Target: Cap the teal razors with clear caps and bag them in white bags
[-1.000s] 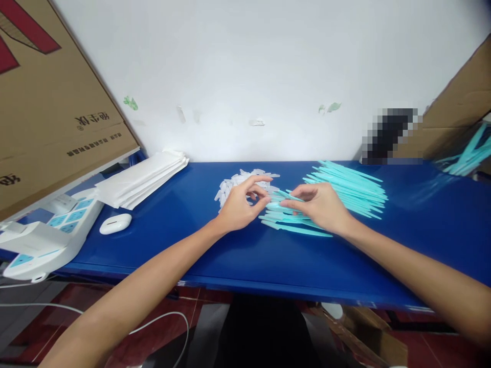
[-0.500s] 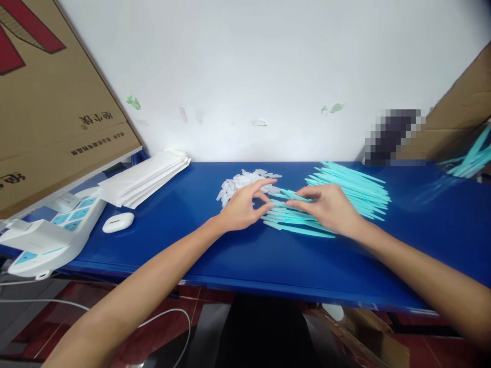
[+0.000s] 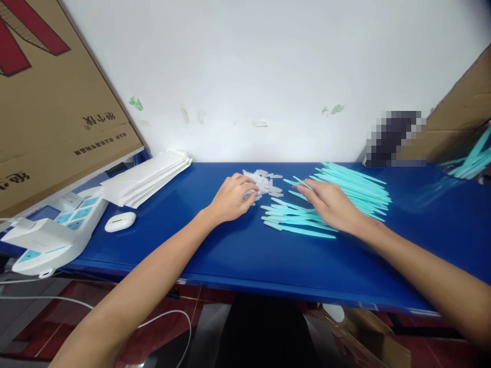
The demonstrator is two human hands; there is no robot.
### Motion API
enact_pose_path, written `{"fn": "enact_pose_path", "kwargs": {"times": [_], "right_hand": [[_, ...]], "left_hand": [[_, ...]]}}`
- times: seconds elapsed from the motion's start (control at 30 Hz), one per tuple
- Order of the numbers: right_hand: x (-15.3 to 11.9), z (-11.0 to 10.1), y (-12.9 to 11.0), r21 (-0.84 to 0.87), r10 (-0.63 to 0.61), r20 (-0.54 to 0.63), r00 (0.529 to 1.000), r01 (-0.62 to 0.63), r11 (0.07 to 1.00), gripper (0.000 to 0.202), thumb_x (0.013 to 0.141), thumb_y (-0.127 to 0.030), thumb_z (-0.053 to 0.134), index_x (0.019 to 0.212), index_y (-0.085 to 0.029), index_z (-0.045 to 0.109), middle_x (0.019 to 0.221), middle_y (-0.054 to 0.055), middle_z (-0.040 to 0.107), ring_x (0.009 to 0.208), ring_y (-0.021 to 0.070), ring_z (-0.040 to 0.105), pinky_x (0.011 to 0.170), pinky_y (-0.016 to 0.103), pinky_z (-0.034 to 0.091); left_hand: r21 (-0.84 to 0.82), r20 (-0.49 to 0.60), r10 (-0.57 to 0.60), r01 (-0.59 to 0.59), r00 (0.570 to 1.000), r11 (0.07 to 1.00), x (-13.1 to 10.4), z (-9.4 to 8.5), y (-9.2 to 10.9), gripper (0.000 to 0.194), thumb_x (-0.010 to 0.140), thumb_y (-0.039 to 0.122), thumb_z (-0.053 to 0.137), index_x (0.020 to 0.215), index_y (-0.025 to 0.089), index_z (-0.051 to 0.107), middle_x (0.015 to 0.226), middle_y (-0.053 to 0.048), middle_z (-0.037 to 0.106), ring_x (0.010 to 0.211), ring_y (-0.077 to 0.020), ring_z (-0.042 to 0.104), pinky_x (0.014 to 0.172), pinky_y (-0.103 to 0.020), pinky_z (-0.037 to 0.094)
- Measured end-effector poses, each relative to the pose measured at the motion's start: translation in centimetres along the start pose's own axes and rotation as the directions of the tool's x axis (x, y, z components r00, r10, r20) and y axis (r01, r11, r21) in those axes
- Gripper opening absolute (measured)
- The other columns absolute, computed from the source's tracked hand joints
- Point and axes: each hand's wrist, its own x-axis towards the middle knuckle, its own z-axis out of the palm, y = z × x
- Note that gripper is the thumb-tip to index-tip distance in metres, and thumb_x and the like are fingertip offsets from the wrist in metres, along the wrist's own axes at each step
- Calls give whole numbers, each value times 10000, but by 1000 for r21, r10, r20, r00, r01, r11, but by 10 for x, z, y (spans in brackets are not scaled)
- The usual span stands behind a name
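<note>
My left hand (image 3: 235,197) rests at the near left side of a heap of small translucent blade caps (image 3: 268,184), its fingers curled in close to the thumb. What lies between those fingertips, if anything, is hidden. Pinched in my right hand (image 3: 332,202) are slim turquoise eyebrow razors (image 3: 295,180), their ends poking out leftward past the fingers. Just below that hand, a small loose group of turquoise razors (image 3: 299,227) lies spread on the blue table (image 3: 230,255). Behind it sits a larger pile of the same razors (image 3: 356,186), partly covered by the hand.
White paper envelopes (image 3: 148,176) are stacked at the back left. Nearer stand a white earbud case (image 3: 120,222) and a power strip (image 3: 82,225) with plugged-in adapters. A cardboard box (image 3: 57,102) leans at left; a bag of turquoise sticks (image 3: 475,158) sits far right.
My left hand has moved left, away from the razors, onto the cap heap, and its fingers have curled. My right hand has shifted slightly right, with razors in its fingers.
</note>
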Motion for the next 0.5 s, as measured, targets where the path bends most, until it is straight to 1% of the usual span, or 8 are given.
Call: {"fn": "enact_pose_path", "kwargs": {"times": [0.07, 0.13, 0.17, 0.23, 0.3, 0.4, 0.5], "right_hand": [[-1, 1, 0, -5, -15, 26, 1000, 15, 1000, 389, 1047, -476, 300, 762, -243, 423, 683, 17, 552, 628, 196, 493, 625, 317, 316], [-1, 3, 1, -26, -24, 48, 999, 26, 999, 375, 1050, -458, 293, 767, -242, 409, 685, 16, 542, 627, 196, 478, 632, 318, 305], [-1, 3, 2, -46, -26, 55, 998, 28, 999, 372, 1051, -450, 293, 765, -241, 407, 672, 10, 532, 615, 193, 465, 643, 319, 300], [0, 3, 5, -103, -18, 56, 998, 24, 994, 373, 1051, -434, 294, 752, -239, 400, 620, -9, 500, 574, 182, 433, 674, 326, 295], [1, 1, 10, -176, 6, 47, 999, 2, 984, 372, 1049, -418, 291, 740, -238, 393, 576, -22, 473, 538, 176, 412, 699, 335, 291], [3, -5, 18, -251, 73, 19, 997, -66, 966, 359, 1038, -422, 295, 737, -247, 380, 565, -5, 479, 540, 199, 445, 651, 336, 283], [4, -10, 22, -256, 118, -8, 993, -116, 960, 342, 1031, -430, 303, 759, -251, 406, 592, 30, 525, 574, 227, 496, 594, 338, 283]], "left_hand": [[91, 95, 13, -21, 995, 996, -1, -5, -5, 271, 997, 320, 523, 1053, 209, 764, 1307, -106, 630, 1229, -325, 508, 990, -496, 427], [127, 168, 24, -45, 985, 991, -2, -9, -7, 270, 994, 350, 546, 1060, 227, 778, 1353, -119, 591, 1274, -346, 466, 994, -517, 408], [131, 187, 34, -59, 982, 990, -2, -10, -7, 270, 994, 360, 555, 1075, 232, 778, 1356, -125, 582, 1282, -347, 458, 1000, -519, 399], [121, 202, 64, -90, 977, 989, -2, -10, -6, 271, 992, 376, 572, 1109, 237, 772, 1344, -128, 579, 1277, -340, 457, 1006, -511, 386], [98, 200, 90, -111, 976, 989, -1, -9, -5, 256, 992, 368, 582, 1102, 239, 774, 1312, -122, 592, 1249, -328, 470, 994, -490, 387], [75, 200, 92, -109, 975, 991, 0, -6, -4, 220, 993, 306, 582, 1041, 237, 785, 1206, -108, 639, 1160, -307, 504, 934, -450, 399], [65, 200, 94, -109, 975, 992, 0, -5, -3, 202, 986, 260, 586, 1001, 223, 784, 1092, -95, 679, 1085, -287, 526, 879, -416, 393]]}}
